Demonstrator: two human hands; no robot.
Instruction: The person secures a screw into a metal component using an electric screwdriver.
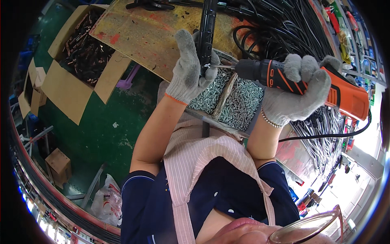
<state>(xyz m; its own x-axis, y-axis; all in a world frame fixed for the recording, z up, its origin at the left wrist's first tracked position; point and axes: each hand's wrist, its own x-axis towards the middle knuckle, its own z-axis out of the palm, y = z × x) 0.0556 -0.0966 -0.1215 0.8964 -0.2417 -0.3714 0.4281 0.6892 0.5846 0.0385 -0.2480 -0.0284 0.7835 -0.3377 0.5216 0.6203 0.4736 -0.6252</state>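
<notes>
My left hand point(187, 69), in a grey knit glove, is closed around a black plastic tube-like part point(206, 34) that stands lengthwise away from me. In my gloved right hand point(302, 91) is an orange and black power drill point(254, 70), gripped around its body and pointing left. Its thin metal bit point(222, 66) reaches to the side of the black part, where a small shiny screw head seems to sit beside my left fingers. Just below both hands lies a tray of loose silver screws point(243, 99), split by a worn divider point(224, 95).
A worn wooden table point(138, 36) extends beyond my hands. Coiled black cables point(280, 36) heap at the far right, with a bundle of pale wires point(321, 138) nearer. On the green floor at left, an open carton point(71, 91) holds dark and coppery pieces. The drill's cord point(325, 137) trails at right.
</notes>
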